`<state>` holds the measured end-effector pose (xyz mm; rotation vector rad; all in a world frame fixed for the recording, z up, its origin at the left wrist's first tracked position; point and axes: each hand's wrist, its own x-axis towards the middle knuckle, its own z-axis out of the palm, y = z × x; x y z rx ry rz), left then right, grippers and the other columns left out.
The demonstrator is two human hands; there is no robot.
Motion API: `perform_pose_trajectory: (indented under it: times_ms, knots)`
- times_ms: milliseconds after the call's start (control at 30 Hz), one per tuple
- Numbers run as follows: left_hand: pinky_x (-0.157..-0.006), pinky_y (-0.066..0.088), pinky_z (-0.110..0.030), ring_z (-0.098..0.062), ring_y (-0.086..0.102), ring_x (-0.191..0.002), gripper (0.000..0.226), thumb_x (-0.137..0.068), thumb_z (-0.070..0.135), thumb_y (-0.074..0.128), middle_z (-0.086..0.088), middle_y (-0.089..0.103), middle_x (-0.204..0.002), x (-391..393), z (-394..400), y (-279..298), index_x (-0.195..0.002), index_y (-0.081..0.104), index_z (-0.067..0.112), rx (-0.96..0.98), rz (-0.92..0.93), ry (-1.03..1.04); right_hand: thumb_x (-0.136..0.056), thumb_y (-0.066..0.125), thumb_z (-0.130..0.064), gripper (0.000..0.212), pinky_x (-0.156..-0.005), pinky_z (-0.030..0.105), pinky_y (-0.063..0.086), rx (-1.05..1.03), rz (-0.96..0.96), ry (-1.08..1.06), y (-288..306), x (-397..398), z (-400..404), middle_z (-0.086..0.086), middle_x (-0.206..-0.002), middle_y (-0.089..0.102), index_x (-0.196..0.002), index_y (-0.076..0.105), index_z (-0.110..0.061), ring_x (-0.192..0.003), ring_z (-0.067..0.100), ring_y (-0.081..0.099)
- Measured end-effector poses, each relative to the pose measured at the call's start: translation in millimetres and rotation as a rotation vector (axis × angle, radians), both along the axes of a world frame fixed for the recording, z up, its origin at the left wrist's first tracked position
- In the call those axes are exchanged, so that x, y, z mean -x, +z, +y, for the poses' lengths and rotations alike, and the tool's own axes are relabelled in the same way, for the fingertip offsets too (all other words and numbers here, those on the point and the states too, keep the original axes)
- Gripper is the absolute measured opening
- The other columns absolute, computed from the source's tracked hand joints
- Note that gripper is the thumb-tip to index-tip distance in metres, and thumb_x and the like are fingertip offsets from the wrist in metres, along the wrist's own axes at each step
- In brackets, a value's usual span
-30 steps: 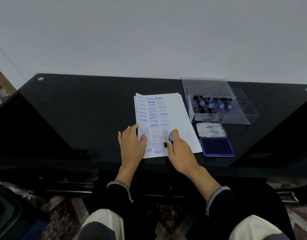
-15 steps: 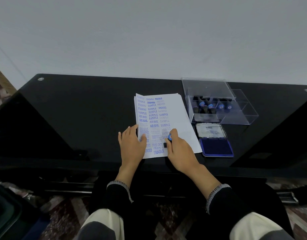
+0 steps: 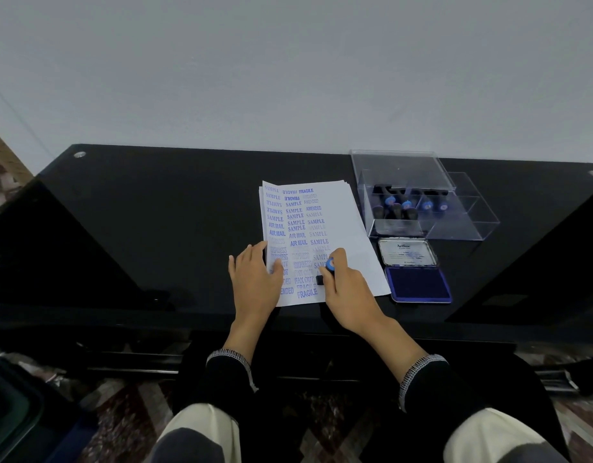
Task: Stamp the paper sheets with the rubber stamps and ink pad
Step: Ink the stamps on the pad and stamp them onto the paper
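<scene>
On the top paper sheet (image 3: 335, 212) I can read many blue prints in three columns: SAMPLE many times, FRAGILE, AMENDED, AIR MAIL, EXPRESS, FAX OUT. Some prints are dark and sharp, some are pale, and a few near the far edge stand upside down. The right part of the sheet is white and has no print. The sheet is the top one of a small stack, which lies on the black glossy counter (image 3: 155, 212), in the middle.

My left hand (image 3: 255, 279) lies flat with straight fingers on the near left corner of the sheet and presses it down. My right hand (image 3: 347, 289) grips a rubber stamp (image 3: 329, 265) with a blue round top; the black base of the stamp touches the paper at the near end of the third column.

Just beside the paper, on the right, the ink pad (image 3: 418, 284) lies open, with dark blue felt. Its lid (image 3: 407, 251) is folded back and carries the word Artline; the smaller text there is too small to read. Behind it stands a clear plastic box (image 3: 469, 212) with several more stamps (image 3: 407, 205) with blue tops inside, in the left compartments.
</scene>
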<state>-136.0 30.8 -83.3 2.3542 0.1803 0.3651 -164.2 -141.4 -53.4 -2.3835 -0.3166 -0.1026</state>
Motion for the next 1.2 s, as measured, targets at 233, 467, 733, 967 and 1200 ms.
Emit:
perform_pose_trajectory:
  times_ms: [233, 467, 733, 967, 1200]
  knots:
    - [-0.122, 0.009, -0.045, -0.021, 0.042, -0.133, 0.041, -0.094, 0.029, 0.058, -0.001, 0.057, -0.133, 0.2, -0.5, 1.2, -0.133, 0.051, 0.017, -0.002, -0.004, 0.0, -0.101, 0.038, -0.023, 0.012, -0.045, 0.023, 0.029, 0.067, -0.026, -0.005, -0.2, 0.0, 0.8, -0.001, -0.067, 0.048, -0.096, 0.028, -0.019, -0.054, 0.014, 0.044]
    - [-0.122, 0.008, -0.044, -0.02, 0.041, -0.134, 0.041, -0.095, 0.03, 0.057, 0.0, 0.056, -0.133, -0.1, -0.3, -0.3, -0.133, 0.051, 0.017, -0.001, -0.001, -0.001, -0.101, 0.038, -0.022, 0.012, -0.045, 0.022, 0.025, 0.08, -0.032, 0.003, 0.5, -1.4, 0.6, -0.005, -0.062, 0.043, -0.096, 0.028, -0.017, -0.05, 0.012, 0.041]
    - [-0.122, 0.008, -0.043, -0.021, 0.04, -0.135, 0.041, -0.095, 0.029, 0.057, -0.001, 0.056, -0.134, -0.2, -0.6, -0.1, -0.133, 0.051, 0.016, -0.016, -0.006, 0.001, -0.101, 0.039, -0.023, 0.014, -0.051, 0.034, 0.03, 0.094, 0.062, 0.025, 5.6, -20.4, -2.6, 0.0, -0.063, 0.044, -0.099, 0.026, -0.018, -0.053, 0.022, 0.042]
    - [-0.122, 0.007, -0.043, -0.019, 0.04, -0.134, 0.041, -0.094, 0.029, 0.057, 0.001, 0.057, -0.133, -1.4, 0.1, -1.3, -0.132, 0.051, 0.017, -0.007, -0.005, -0.001, -0.101, 0.039, -0.024, 0.014, -0.047, 0.03, 0.029, 0.08, 0.013, 0.027, 0.9, -13.4, -3.1, -0.001, -0.063, 0.045, -0.099, 0.026, -0.019, -0.051, 0.02, 0.042]
    - [-0.122, 0.008, -0.043, -0.021, 0.042, -0.133, 0.04, -0.094, 0.028, 0.058, 0.0, 0.057, -0.132, 0.3, -0.7, 0.7, -0.132, 0.052, 0.017, 0.002, -0.008, 0.0, -0.1, 0.041, -0.025, 0.015, -0.048, 0.027, 0.027, 0.104, -0.099, -0.004, -11.1, 0.7, -2.9, 0.003, -0.071, 0.049, -0.096, 0.028, -0.021, -0.056, 0.018, 0.042]
